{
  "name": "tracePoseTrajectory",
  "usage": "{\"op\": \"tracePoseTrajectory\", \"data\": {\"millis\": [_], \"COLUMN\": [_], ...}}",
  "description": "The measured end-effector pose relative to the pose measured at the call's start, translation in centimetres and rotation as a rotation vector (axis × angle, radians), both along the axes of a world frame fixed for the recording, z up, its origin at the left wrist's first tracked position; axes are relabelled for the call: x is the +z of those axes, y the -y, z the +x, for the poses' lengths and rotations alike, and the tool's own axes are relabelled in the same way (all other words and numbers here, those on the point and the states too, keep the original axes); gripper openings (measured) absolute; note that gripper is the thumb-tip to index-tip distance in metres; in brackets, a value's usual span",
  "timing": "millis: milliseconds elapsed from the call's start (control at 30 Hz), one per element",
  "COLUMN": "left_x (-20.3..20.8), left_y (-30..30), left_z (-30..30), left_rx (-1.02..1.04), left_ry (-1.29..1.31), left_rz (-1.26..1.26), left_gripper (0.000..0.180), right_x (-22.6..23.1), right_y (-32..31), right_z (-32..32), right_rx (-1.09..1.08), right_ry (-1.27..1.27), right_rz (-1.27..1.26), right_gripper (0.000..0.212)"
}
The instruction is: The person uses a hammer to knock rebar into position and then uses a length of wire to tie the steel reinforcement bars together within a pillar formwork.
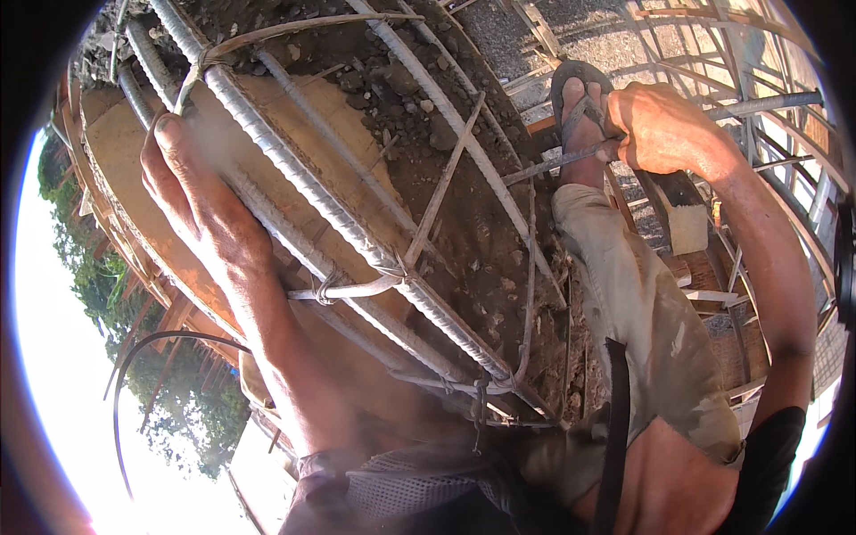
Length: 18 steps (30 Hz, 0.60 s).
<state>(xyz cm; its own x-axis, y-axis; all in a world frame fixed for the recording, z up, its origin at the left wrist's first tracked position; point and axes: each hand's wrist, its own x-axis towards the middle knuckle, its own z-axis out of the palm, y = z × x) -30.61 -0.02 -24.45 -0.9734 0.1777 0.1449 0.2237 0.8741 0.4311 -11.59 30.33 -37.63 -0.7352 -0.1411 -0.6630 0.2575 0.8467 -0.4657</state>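
At the left, my left hand (201,192) lies over a lower ribbed steel bar of a long reinforcement cage, its fingers curled about the bar near the tied end of a stirrup (267,34). Some fingertips are hidden, and a hazy spot blurs the steel beside them. My right hand (660,129) makes a fist around a straight steel bar (767,104) at the upper right. That bar passes through the fist and reaches left to the cage's side. Wire ties join a thick main bar (294,156) to another stirrup (357,290).
Beneath the cage are a curved brown board (134,178) and dark rubble (401,98). My sandalled foot (580,116) is braced beside the cage, next to a timber block (688,227). More bars and sticks criss-cross at right. A thin black cable (120,401) arcs at left, before foliage (178,383).
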Motion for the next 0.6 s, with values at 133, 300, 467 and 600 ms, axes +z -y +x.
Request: {"op": "tracePoseTrajectory", "data": {"millis": [133,300,467,600], "left_x": [0.2,0.6,0.6,0.4], "left_y": [-0.5,0.0,-0.5,-0.8], "left_z": [0.4,0.6,0.3,0.2], "left_rx": [0.011,0.052,0.064,0.053], "left_ry": [0.014,0.016,0.039,0.054], "left_rz": [0.039,0.064,0.108,0.122], "left_gripper": [0.056,0.056,0.056,0.056], "right_x": [-3.1,-2.2,0.1,-3.9], "right_y": [2.6,0.4,0.5,2.1], "right_z": [-2.2,-2.3,-1.0,-1.0], "right_rx": [-0.053,-0.258,-0.077,-0.004], "right_ry": [0.019,-0.188,0.039,-0.093], "right_rz": [-0.096,-0.048,-0.098,-0.07], "right_gripper": [0.037,0.033,0.03,0.03]}}
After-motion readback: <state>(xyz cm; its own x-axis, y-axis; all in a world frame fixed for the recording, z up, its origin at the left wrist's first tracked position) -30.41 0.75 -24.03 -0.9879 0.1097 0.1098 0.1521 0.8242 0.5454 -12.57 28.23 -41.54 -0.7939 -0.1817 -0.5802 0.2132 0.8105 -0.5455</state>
